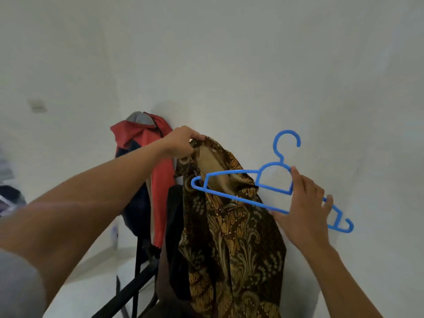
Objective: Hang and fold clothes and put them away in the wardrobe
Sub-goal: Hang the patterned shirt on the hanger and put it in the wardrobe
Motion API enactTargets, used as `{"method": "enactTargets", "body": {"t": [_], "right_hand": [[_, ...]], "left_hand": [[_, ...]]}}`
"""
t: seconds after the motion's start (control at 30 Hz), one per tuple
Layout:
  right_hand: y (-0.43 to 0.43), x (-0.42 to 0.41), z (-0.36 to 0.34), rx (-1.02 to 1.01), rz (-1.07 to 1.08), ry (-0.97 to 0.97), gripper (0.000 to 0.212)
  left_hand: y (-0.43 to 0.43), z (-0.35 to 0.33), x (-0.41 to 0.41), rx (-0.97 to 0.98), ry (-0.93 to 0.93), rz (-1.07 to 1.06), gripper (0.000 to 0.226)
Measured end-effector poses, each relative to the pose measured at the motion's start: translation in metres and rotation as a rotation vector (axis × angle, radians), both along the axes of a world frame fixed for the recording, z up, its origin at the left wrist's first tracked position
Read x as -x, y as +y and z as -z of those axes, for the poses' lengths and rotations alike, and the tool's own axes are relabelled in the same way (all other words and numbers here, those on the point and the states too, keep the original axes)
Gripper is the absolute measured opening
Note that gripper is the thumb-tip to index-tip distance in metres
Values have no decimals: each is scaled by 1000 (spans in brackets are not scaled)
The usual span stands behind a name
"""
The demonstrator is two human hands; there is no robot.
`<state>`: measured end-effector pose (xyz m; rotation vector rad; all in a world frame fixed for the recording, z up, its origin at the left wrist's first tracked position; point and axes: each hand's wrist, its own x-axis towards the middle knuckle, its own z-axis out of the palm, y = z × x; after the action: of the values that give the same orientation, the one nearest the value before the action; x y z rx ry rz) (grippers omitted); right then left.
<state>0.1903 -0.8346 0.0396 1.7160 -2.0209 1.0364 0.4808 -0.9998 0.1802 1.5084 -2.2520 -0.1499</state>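
A brown and gold batik shirt hangs down in the middle of the view, its pale lining showing at the open collar. My left hand pinches the collar at the top and holds the shirt up. My right hand grips a blue plastic hanger by its middle, just under the hook. The hanger is tilted, and its left arm sits across the collar opening, in front of the lining. Its right arm sticks out past my right hand.
A red, navy and grey jacket hangs behind the shirt on a black stand. A dark garment hangs beside it. A white wall fills the background. Blurred dark clothes lie at the far left.
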Motion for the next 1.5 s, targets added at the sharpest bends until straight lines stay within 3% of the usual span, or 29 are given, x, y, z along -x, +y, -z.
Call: {"method": "enactTargets", "body": {"t": [0.17,0.37,0.57,0.8,0.93,1.13,1.27,1.5], "right_hand": [[20,-21,-43,60,57,68,114],[55,-52,-96,147,89,68,115],[82,-96,-132,188,137,206,113],[96,-152,-182,322,40,177,99],[99,-181,-198,343,-56,56,99],[103,-187,-211,359,-130,-20,101],[107,-190,-219,367,-164,-24,102],[107,-197,-235,403,-256,7,106]], "left_hand": [[65,-40,-18,-59,-109,11,83],[127,-73,-38,-22,-183,13,86],[191,-109,-46,36,-69,74,83],[246,-150,-39,51,156,242,71],[264,-164,-35,118,318,329,67],[269,-168,-62,512,-79,241,73],[271,-162,-82,941,-429,48,89],[266,-158,-102,996,-433,75,112]]}}
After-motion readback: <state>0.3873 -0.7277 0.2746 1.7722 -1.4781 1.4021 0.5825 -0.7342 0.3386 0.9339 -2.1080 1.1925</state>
